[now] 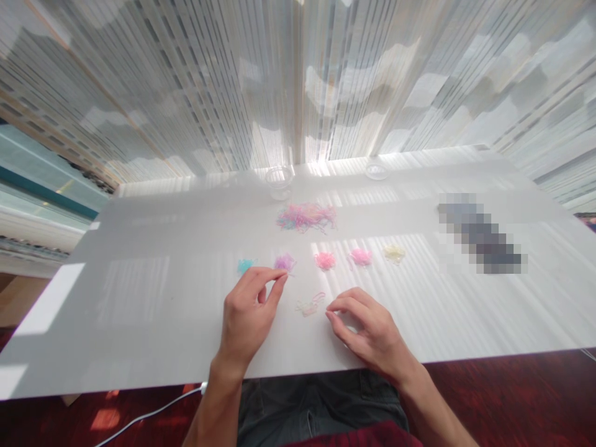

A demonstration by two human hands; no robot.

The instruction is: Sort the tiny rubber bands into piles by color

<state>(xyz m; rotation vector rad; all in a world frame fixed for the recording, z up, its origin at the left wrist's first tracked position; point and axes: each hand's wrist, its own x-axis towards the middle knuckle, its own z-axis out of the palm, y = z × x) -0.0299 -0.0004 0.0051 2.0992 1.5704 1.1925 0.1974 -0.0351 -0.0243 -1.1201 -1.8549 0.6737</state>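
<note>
Pinching at purple pile (284,261): left hand (246,307) fingertips together, can't tell if on a strand. Right hand (372,329) fingertips look together, beside pale strands (307,307). Best: light tip pressure, single strands, knuckles clear of blue pile (244,266).

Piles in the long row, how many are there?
5. Left to right: blue pile, purple pile, coral pile, pink pile, yellow pile. None looks hidden.

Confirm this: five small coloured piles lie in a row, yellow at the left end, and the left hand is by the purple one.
One error: the head view shows the yellow pile at the right end, not the left; the rest stands.
</note>
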